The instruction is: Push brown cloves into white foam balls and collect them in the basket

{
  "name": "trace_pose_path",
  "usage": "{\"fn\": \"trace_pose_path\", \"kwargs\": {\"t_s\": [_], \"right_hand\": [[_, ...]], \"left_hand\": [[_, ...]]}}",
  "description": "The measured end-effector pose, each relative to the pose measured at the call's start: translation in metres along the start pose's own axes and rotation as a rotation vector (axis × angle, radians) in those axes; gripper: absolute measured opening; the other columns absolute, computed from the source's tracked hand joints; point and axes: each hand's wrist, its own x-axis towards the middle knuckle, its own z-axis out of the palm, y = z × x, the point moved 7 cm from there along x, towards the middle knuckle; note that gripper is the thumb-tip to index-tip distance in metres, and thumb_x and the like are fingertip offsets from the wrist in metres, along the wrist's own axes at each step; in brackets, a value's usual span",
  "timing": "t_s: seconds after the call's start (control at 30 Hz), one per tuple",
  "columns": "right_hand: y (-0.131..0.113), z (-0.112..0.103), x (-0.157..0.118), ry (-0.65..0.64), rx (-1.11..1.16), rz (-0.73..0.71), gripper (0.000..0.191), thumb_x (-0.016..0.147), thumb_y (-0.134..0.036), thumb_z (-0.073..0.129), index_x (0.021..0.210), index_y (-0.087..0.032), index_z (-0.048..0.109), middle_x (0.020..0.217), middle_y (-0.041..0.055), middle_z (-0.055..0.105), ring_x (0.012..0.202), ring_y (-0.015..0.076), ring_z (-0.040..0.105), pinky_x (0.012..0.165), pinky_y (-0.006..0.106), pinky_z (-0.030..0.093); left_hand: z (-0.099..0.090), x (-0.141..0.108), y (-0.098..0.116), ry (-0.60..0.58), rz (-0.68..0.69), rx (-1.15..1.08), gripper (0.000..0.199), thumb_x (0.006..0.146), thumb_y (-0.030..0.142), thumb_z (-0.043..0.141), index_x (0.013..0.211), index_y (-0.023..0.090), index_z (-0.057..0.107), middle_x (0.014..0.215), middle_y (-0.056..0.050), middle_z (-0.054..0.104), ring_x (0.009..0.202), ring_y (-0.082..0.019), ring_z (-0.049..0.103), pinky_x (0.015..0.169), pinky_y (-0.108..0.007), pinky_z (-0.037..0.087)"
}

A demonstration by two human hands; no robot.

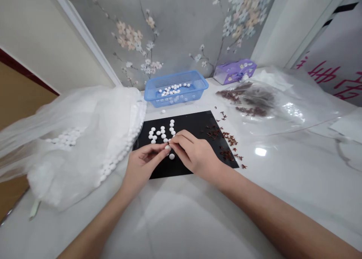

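Observation:
Over the black mat (pixel 181 170), my left hand (pixel 144 159) pinches a small white ball (pixel 167 147) between thumb and fingertips. My right hand (pixel 195 151) meets it there, fingertips closed on a small dark brown piece (pixel 168 143) at the top of the ball; its shape is mostly hidden. Several loose white balls (pixel 163 131) lie on the mat beyond my hands, and one ball (pixel 172 157) sits just below the fingertips. Small brown branched pieces (pixel 226 154) are scattered over the mat's right side and onto the white table (pixel 271 176).
A blue basket (pixel 177 98) with white balls stands behind the mat. At left lies a big translucent bag (pixel 85 112) full of white balls. To the right are a clear plastic bag (pixel 263 97) of brown pieces and a purple box (pixel 236 71) by the wall.

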Motion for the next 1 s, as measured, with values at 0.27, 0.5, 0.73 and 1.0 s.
{"fn": "trace_pose_path", "kwargs": {"t_s": [0.27,0.5,0.73,1.0], "right_hand": [[0.0011,0.0015,-0.001,-0.073,0.141,0.015,0.018,0.084,-0.021,0.05,0.101,-0.016,0.052,0.1,0.0066,0.059,0.079,0.0128,0.061,0.05,0.02,0.044],[0.001,0.0038,-0.0012,-0.079,0.102,-0.003,0.017,0.088,-0.023,0.046,0.103,-0.016,0.052,0.101,0.0078,0.059,0.081,0.0126,0.061,0.05,0.019,0.045],[-0.0013,0.0031,-0.0016,-0.076,0.094,-0.03,0.017,0.089,-0.021,0.044,0.102,-0.013,0.053,0.1,0.0088,0.06,0.079,0.013,0.061,0.05,0.019,0.045],[-0.0016,0.0076,-0.0021,-0.092,0.077,-0.03,0.018,0.09,-0.02,0.041,0.1,-0.013,0.054,0.097,0.0081,0.061,0.074,0.012,0.061,0.048,0.02,0.043]], "left_hand": [[-0.0021,0.0017,-0.0033,-0.002,-0.042,-0.02,0.015,0.069,0.031,0.071,0.08,0.021,0.072,0.079,0.0,0.072,0.073,-0.013,0.064,0.068,-0.021,0.05],[-0.0023,0.0006,0.0002,-0.008,-0.027,0.003,0.016,0.069,0.032,0.071,0.079,0.02,0.071,0.077,-0.002,0.072,0.073,-0.016,0.065,0.069,-0.025,0.051],[-0.0029,0.0006,-0.002,-0.009,-0.037,0.016,0.017,0.069,0.034,0.07,0.079,0.02,0.071,0.078,-0.003,0.072,0.074,-0.017,0.065,0.069,-0.027,0.052],[-0.002,0.0011,-0.0032,-0.015,-0.046,-0.002,0.016,0.07,0.033,0.07,0.079,0.02,0.072,0.081,-0.002,0.073,0.076,-0.017,0.065,0.071,-0.026,0.052]]}}
